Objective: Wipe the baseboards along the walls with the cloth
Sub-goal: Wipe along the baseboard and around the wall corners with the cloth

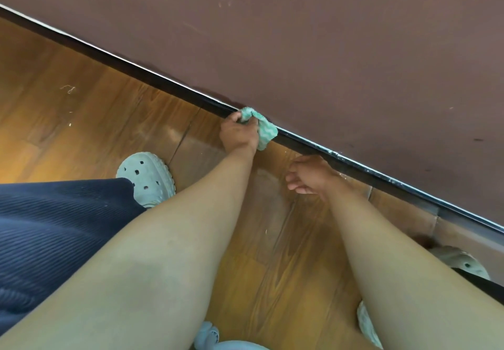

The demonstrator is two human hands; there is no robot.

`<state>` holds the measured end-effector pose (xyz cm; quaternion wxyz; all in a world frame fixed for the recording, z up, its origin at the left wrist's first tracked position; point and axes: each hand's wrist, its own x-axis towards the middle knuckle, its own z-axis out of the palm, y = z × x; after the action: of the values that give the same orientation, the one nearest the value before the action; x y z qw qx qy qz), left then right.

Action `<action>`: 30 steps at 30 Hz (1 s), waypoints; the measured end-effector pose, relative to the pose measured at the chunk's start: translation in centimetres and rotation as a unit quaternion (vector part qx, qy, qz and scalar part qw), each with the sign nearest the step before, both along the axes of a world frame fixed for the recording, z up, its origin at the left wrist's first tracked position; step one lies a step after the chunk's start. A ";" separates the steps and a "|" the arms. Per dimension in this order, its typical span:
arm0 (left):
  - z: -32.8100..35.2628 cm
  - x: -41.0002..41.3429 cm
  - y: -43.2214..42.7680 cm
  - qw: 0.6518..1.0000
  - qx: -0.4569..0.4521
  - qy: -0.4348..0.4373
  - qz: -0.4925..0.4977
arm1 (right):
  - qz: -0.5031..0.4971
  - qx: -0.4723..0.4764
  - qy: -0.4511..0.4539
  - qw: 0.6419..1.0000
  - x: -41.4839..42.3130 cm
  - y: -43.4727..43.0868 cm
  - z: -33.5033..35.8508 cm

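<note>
Near the lower edge of the frame, two bare forearms are extended over the wooden floor [81,98], with a pale clog [146,179] seen at centre left. At mid-frame, the right hand [309,176] is held loosely open and empty, while the left hand [240,134] is closed around a bunched green cloth [261,128]. The cloth is pressed against the dark baseboard [136,72], which runs diagonally from upper left to lower right beneath the brown wall [327,36].

Cloth [261,128] partly hidden in left hand [240,134]; right clog [461,263] mostly behind forearm.
</note>
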<state>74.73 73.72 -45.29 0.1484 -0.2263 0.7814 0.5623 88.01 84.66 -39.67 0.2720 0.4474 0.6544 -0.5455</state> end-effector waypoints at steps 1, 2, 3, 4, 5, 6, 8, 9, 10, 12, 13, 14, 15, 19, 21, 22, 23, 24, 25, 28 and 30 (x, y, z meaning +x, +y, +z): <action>-0.3 0.3 0.0 1.000 0.020 -0.007 -0.013 | -0.003 0.000 -0.001 1.000 0.0 0.0 0.0; -1.0 0.6 -0.1 0.999 0.036 -0.008 -0.029 | -0.004 0.000 -0.002 1.000 -0.1 -0.1 -0.1; -1.4 0.9 -0.1 0.998 0.041 -0.011 -0.050 | -0.002 0.000 -0.003 1.000 -0.1 -0.2 -0.1; -1.6 1.2 -0.2 0.996 0.045 -0.014 -0.070 | 0.000 0.000 -0.003 1.000 -0.2 -0.3 -0.2; -1.7 1.3 -0.1 0.995 0.047 -0.017 -0.090 | 0.002 -0.001 -0.003 1.000 -0.3 -0.4 -0.2; -1.3 1.5 -0.2 0.993 0.044 -0.016 -0.104 | 0.004 -0.002 -0.002 1.000 -0.4 -0.6 -0.2; -0.8 1.3 -0.4 0.995 0.032 0.005 -0.098 | 0.011 -0.006 0.000 1.000 -0.5 -0.8 -0.2; -0.7 1.0 -0.4 0.997 0.018 0.024 -0.077 | 0.013 -0.008 0.001 1.000 -0.5 -0.8 -0.2; -0.8 0.7 -0.5 0.998 0.003 0.036 -0.050 | 0.013 -0.009 0.002 1.000 -0.5 -0.8 -0.2; -1.0 0.3 -0.6 0.999 -0.008 0.041 -0.021 | 0.010 -0.010 0.002 1.000 -0.4 -0.6 -0.2; -0.9 0.4 -0.6 0.999 -0.008 0.039 -0.024 | 0.006 -0.010 0.001 1.000 -0.4 -0.5 -0.2; -0.7 0.5 -0.6 0.999 -0.004 0.038 -0.036 | 0.001 -0.010 0.000 1.000 -0.3 -0.4 -0.2; -0.8 0.6 -0.6 0.998 -0.001 0.041 -0.054 | -0.004 -0.009 -0.001 1.000 -0.2 -0.3 -0.2; -0.7 1.1 -0.5 0.995 0.011 0.026 -0.100 | -0.001 -0.011 -0.003 1.000 0.0 -0.7 -0.4; -0.7 0.5 -0.8 0.998 -0.005 0.035 -0.050 | 0.005 -0.020 -0.001 1.000 0.0 -1.0 -0.6; -0.6 0.0 -1.0 1.000 -0.008 0.023 -0.016 | 0.006 -0.024 0.001 1.000 -0.1 -1.1 -0.7; -0.4 -0.5 -1.2 1.000 -0.007 0.003 0.012 | 0.006 -0.025 0.003 1.000 -0.1 -1.0 -0.7; -0.3 -1.0 -1.5 0.999 0.001 -0.028 0.037 | 0.005 -0.025 0.004 1.000 0.0 -1.0 -0.7; 0.0 -1.4 -1.7 0.996 0.018 -0.060 0.055 | 0.004 -0.023 0.004 1.000 0.0 -0.8 -0.6; 1.0 -0.8 -1.4 0.980 0.124 -0.132 0.081 | -0.005 -0.016 -0.003 1.000 0.3 -0.4 -0.7; 1.4 0.7 -0.9 0.966 0.183 -0.169 0.069 | -0.008 -0.013 -0.007 1.000 0.4 -0.4 -0.9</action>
<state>75.39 72.84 -43.89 0.2777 -0.3407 0.6113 0.6581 88.39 84.30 -40.52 0.2781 0.4532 0.6414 -0.5531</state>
